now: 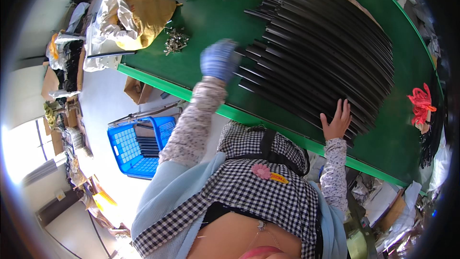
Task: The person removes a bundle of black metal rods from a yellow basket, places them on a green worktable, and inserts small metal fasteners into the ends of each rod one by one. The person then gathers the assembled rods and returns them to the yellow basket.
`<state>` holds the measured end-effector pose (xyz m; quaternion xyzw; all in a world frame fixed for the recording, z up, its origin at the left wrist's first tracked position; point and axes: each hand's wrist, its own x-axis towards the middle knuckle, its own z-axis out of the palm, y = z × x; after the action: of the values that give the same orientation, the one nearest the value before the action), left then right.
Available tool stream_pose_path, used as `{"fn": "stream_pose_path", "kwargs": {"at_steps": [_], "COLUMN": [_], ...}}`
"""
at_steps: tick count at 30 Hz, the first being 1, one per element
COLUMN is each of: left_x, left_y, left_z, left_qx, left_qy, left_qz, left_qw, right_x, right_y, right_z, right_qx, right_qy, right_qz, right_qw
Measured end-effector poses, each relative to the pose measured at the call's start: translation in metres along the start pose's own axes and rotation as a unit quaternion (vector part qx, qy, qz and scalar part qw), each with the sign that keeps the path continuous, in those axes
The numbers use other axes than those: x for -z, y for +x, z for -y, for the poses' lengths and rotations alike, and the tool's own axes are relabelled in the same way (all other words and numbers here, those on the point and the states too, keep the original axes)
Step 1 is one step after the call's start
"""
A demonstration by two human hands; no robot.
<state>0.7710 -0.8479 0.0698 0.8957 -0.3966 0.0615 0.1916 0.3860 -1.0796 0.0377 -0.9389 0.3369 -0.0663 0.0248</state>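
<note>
A person leans over a green table (201,24) whose near rim curves from nine o'clock down toward five o'clock. Spread across the table from the centre out to two o'clock lies a broad fan of long black strips (330,43), laid side by side and overlapping, their near ends stepped along the table edge.

The left hand (219,60), in a bluish glove and blurred, sits just above centre at the left ends of the black strips; whether it clasps one or only rests against the ends cannot be told from the blur. The right hand (338,119), bare, lies at about four o'clock with fingers spread flat on the near end of the stack, pressing on the strips and closed around nothing.

At eleven o'clock on the table rests a yellow-brown sack (143,17) wrapped in pale plastic, and just right of it a small heap of shiny metal fittings (176,41). At three o'clock, near the table's right end, lies a red bundle of ties (421,103) (its make-up is too small to tell). Below the table edge, at eight o'clock, a blue plastic basket (125,146) stands on the floor holding more dark strips.
</note>
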Motion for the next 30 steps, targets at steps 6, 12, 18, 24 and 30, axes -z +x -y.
{"fn": "stream_pose_path", "kwargs": {"at_steps": [6,12,18,24,30], "left_x": [0.028,0.032,0.061,0.062,0.07], "left_y": [-0.018,-0.009,-0.028,-0.066,-0.064], "left_z": [0.151,0.185,0.089,0.036,0.074], "left_qx": [0.141,0.117,0.22,0.049,0.13], "left_qy": [0.249,-0.01,-0.656,-0.594,-0.643], "left_qz": [0.142,0.14,0.218,0.188,0.24], "left_qw": [0.948,0.983,0.689,0.78,0.716], "right_x": [0.029,0.038,0.038,0.038,0.003], "right_y": [-0.009,0.014,0.048,0.061,0.067], "right_z": [0.095,0.221,0.288,0.312,0.324], "right_qx": [-0.096,-0.165,-0.298,-0.346,-0.34], "right_qy": [0.302,0.531,0.719,0.721,0.785], "right_qz": [-0.035,0.042,0.289,0.294,0.326], "right_qw": [0.948,0.83,0.557,0.524,0.402]}}
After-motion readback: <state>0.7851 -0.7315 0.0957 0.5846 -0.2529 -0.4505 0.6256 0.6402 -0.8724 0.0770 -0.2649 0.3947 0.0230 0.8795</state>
